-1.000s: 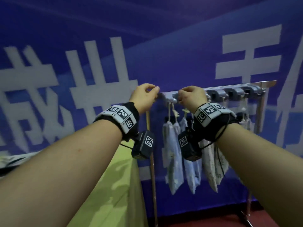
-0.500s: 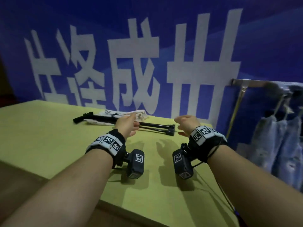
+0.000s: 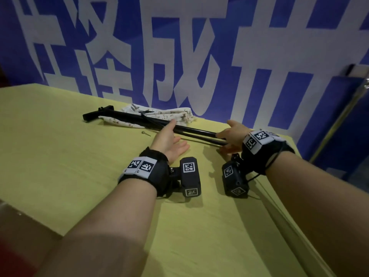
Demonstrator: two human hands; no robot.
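Hands come forward, left hand (image 3: 169, 140) at black pole (image 3: 196, 131), right hand (image 3: 232, 136) over end

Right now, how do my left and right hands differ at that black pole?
The left hand is open, straight fingers at the middle of the black pole; the right hand is at the pole's right end, fingers above and below it. Whether the right hand grips yet is unclear. Both wear marker wristbands over the yellow table.
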